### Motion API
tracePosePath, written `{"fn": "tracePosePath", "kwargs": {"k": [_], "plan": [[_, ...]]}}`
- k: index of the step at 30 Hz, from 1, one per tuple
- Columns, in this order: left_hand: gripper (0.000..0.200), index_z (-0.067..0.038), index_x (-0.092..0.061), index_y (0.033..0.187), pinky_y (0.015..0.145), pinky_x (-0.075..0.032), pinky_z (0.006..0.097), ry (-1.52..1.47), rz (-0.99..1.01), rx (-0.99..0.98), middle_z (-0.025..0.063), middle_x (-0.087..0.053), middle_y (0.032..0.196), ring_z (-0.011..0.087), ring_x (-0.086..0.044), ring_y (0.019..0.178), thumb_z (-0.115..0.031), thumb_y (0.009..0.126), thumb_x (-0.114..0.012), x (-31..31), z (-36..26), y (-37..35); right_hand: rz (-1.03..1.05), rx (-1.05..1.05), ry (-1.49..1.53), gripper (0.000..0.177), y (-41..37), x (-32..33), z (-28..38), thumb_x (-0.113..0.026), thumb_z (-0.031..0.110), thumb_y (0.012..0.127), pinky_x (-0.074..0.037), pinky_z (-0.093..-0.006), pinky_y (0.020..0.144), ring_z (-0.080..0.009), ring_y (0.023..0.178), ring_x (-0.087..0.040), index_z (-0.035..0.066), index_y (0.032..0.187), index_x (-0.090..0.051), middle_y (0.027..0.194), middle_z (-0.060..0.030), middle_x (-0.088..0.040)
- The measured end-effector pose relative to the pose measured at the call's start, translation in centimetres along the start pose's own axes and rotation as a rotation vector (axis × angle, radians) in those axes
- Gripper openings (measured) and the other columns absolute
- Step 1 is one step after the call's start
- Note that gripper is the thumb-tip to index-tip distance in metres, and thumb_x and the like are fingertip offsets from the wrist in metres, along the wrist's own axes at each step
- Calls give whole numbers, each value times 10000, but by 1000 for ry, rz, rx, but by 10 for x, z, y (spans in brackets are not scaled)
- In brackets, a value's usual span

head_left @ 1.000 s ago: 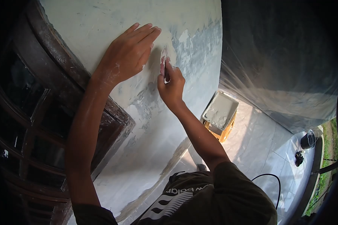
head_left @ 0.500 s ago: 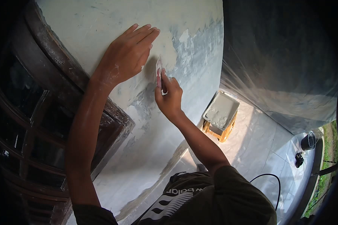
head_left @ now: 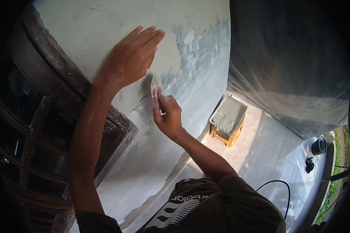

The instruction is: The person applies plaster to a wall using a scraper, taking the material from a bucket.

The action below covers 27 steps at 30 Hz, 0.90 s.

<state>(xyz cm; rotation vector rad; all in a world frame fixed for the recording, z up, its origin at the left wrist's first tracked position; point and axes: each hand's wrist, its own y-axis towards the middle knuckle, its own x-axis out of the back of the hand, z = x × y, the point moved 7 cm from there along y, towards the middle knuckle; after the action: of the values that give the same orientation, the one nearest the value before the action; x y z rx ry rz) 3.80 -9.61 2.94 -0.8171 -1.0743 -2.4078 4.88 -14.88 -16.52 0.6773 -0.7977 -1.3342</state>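
My left hand (head_left: 134, 56) rests against the wall (head_left: 194, 73), its fingers stretched out and pointing up to the right. It holds nothing. Below it, my right hand (head_left: 168, 114) grips a putty knife (head_left: 156, 91) with a smeared, reddish handle. The knife's whitish blade points upward and lies at or very near the wall; exact contact is hard to make out. Around the blade, smooth cream filler gives way to patchy grey-blue surface.
A dark wooden window frame (head_left: 116, 120) with glass panes borders the wall on the left. A tray of pale filler (head_left: 229, 114) stands on a small wooden stool (head_left: 234, 138). Plastic sheeting (head_left: 287, 77) hangs at right. A black bucket (head_left: 319, 146) sits on the tiled floor (head_left: 268, 155).
My right hand has moved down and slightly left with the putty knife, along the wall. My left hand has stayed in place.
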Motion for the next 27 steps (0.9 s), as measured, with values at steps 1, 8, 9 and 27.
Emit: {"fn": "tracePosePath", "kwargs": {"k": [1, 8, 9, 27], "plan": [[376, 6, -564, 1313, 1115, -386, 475, -20, -2, 10, 162, -615, 1312, 329, -556, 1252, -24, 943, -502, 2, 0, 1, -100, 23, -22, 509, 22, 10, -7, -638, -26, 783, -454, -379, 604, -272, 670, -518, -93, 1281, -563, 723, -126, -552], [381, 14, -563, 1312, 1119, -381, 474, 9, -11, -12, 165, -619, 1303, 337, -552, 1255, -13, 937, -501, 0, -2, 4, -123, 17, -287, 519, 85, -4, -59, -613, -21, 766, -492, -408, 665, -303, 747, -566, -114, 1272, -545, 733, -150, -580], [383, 12, -563, 1313, 1120, -380, 473, -4, -10, -7, 165, -618, 1305, 336, -550, 1257, -13, 935, -505, 0, -3, 6, -112, 26, -340, 547, 67, -13, -57, -605, -37, 758, -499, -419, 678, -325, 775, -577, -115, 1293, -525, 761, -167, -591], [389, 2, -568, 1320, 1120, -384, 462, 9, -7, -12, 169, -620, 1304, 334, -558, 1249, -19, 934, -516, -4, -4, 10, -74, -38, -243, 481, 31, -16, -74, -643, -30, 757, -484, -402, 649, -318, 719, -564, -123, 1222, -561, 720, -150, -568]]}}
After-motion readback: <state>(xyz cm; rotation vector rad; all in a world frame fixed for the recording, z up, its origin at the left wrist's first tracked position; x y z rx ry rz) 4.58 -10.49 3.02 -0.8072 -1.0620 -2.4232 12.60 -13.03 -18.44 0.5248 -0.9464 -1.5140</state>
